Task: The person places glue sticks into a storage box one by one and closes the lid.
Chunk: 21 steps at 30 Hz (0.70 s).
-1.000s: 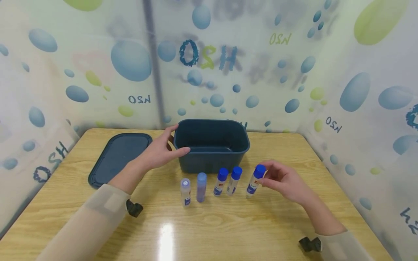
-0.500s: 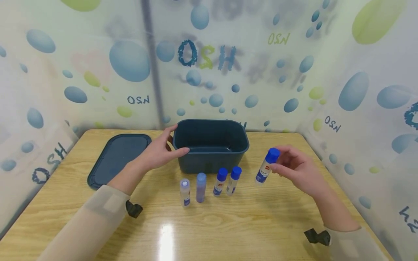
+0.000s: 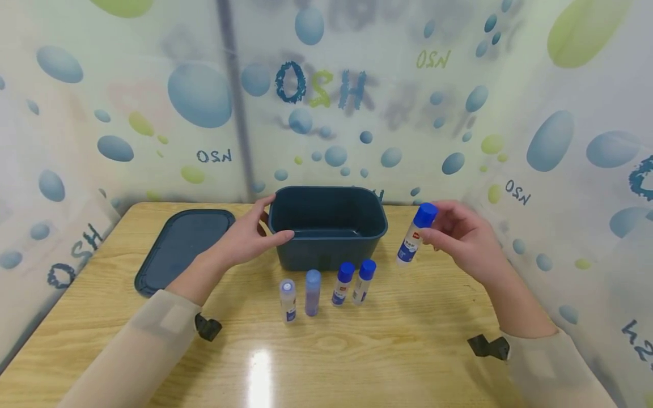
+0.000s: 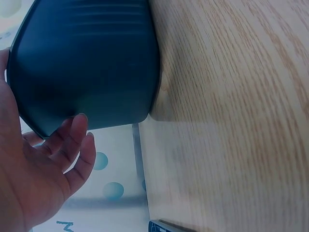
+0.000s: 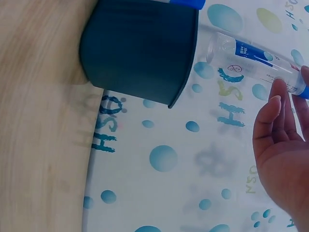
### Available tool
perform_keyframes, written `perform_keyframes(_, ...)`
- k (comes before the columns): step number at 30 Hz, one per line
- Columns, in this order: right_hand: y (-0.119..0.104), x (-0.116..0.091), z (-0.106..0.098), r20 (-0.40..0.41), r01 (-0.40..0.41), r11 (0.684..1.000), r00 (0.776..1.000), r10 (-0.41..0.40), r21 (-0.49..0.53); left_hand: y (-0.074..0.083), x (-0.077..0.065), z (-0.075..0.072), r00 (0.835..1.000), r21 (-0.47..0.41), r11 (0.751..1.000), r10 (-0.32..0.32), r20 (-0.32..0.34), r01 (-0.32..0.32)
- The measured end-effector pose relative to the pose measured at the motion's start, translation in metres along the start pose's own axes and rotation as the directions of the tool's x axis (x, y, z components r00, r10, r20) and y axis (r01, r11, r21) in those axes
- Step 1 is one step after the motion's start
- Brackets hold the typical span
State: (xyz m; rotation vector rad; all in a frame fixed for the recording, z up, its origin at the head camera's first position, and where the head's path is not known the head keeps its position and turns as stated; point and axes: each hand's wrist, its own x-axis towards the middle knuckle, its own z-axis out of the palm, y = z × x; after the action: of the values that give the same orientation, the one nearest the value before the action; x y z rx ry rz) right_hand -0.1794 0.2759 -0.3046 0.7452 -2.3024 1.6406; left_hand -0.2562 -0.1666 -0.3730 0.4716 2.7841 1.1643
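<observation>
My right hand (image 3: pixel 466 241) pinches a clear glue bottle (image 3: pixel 412 241) with a blue cap between thumb and fingers, tilted in the air right of the dark blue storage bin (image 3: pixel 331 252). In the right wrist view the bottle (image 5: pixel 256 60) looks see-through with a blue label. My left hand (image 3: pixel 250 235) grips the bin's left end, thumb over the front rim and a finger at the back corner; the left wrist view shows other fingers (image 4: pixel 79 128) bent beside its end wall. Two blue-capped bottles (image 3: pixel 343 286) (image 3: pixel 364 283) and two pale, lilac-tinted ones (image 3: pixel 288 300) (image 3: pixel 313 294) stand before the bin.
A dark blue lid (image 3: pixel 186 243) lies flat on the wooden table (image 3: pixel 326 362), left of the bin and partly behind the left forearm. A patterned curtain (image 3: pixel 326 153) closes off the back and both sides.
My right hand has lifted the glue bottle off the table, first up and rightward, then higher beside the bin. The left hand, the bin and the standing bottles keep their places.
</observation>
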Motion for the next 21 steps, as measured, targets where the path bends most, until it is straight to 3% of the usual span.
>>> perform_keyframes(14, -0.008, 0.052, 0.018, 0.01, 0.008, 0.997, 1.0, -0.007, -0.078, 0.001, 0.001, 0.0, 1.0, -0.006, 1.0, 0.001, 0.001, -0.001)
perform_keyframes(21, 0.002, 0.078, 0.034, 0.023, -0.042, 0.998, 0.999, 0.043, -0.039, 0.0, 0.001, 0.0, 1.0, -0.01, 1.0, -0.002, 0.003, 0.002)
